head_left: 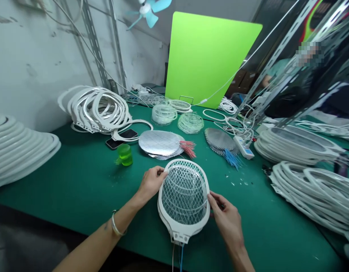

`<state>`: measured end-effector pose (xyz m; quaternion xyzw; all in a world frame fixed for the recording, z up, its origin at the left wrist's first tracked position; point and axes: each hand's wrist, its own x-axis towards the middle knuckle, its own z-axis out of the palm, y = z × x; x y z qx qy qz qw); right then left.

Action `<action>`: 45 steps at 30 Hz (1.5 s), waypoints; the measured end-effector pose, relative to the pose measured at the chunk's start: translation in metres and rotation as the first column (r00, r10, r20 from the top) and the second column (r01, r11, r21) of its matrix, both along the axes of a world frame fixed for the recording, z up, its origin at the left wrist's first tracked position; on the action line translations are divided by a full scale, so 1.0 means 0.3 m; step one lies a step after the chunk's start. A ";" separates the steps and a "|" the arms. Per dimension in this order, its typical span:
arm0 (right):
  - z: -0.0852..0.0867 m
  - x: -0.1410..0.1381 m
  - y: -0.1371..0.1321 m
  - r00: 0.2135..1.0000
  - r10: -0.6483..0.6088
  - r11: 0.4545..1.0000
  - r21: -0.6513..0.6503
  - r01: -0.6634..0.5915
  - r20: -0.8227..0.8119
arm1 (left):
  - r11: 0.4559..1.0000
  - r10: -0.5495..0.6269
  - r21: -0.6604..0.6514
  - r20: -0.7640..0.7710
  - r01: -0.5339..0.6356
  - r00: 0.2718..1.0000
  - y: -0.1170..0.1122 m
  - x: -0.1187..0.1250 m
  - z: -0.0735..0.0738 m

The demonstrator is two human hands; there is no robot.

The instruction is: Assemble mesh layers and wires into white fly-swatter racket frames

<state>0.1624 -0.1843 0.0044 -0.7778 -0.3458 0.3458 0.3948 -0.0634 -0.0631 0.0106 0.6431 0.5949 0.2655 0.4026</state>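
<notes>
A white mosquito racket head (pixel 186 229) with a metal mesh lies at the table's near edge, its neck toward me. Thin wires, one of them blue (pixel 181 258), hang from that neck. My left hand (pixel 152 183) pinches the frame's upper left rim between thumb and fingers. On the other side, my right hand (pixel 225 217) grips the right rim, thumb on top and fingers partly hidden beneath. Beyond the racket head lies a stack of silvery mesh sheets (pixel 161 143) with red wires (pixel 188 148). Darker mesh sheets (pixel 220 139) with blue wires (pixel 232 158) lie to the right.
White frames are piled at the left (pixel 98 109), far left (pixel 18 151) and right (pixel 313 189). A green cup (pixel 124 155) stands near a phone (pixel 115 143). A power strip (pixel 244 147), clear rings (pixel 164 114) and a green board (pixel 208 60) are farther back. A person is behind the shelf.
</notes>
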 end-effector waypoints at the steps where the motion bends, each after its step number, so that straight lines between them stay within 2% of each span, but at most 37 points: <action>1: -0.001 -0.001 0.001 1.000 0.010 1.000 -0.018 -0.009 0.026 | 1.000 0.019 0.008 -0.032 -0.018 0.999 0.002 0.001 0.002; 7: 0.008 -0.028 -0.015 0.984 0.037 0.989 -0.149 -0.011 0.171 | 0.999 0.041 0.039 -0.162 -0.036 0.986 -0.007 0.001 0.010; 11: 0.026 -0.037 -0.009 0.927 0.066 0.984 -0.181 0.002 0.369 | 0.998 0.051 0.045 -0.241 -0.041 0.969 -0.003 0.014 0.006; 17: 0.023 -0.032 0.002 0.872 0.119 0.961 -0.275 0.019 0.475 | 0.998 0.058 0.024 -0.347 -0.053 0.936 0.002 0.034 0.001; 22: 0.010 -0.034 -0.002 0.858 0.154 0.946 -0.325 0.016 0.490 | 0.998 0.064 0.013 -0.407 -0.065 0.911 0.000 0.038 0.000; 29: 0.031 -0.036 -0.005 0.827 0.173 0.924 -0.380 0.053 0.535 | 0.995 0.099 0.024 -0.486 -0.100 0.868 -0.003 0.043 -0.009; 36: 0.037 -0.025 -0.002 0.881 0.162 0.924 -0.381 0.021 0.443 | 0.997 0.075 0.030 -0.454 -0.069 0.888 0.015 0.024 -0.015; 45: 0.037 -0.059 -0.011 0.825 0.200 0.906 -0.421 0.050 0.528 | 0.996 0.090 0.036 -0.497 -0.082 0.863 -0.004 0.034 -0.015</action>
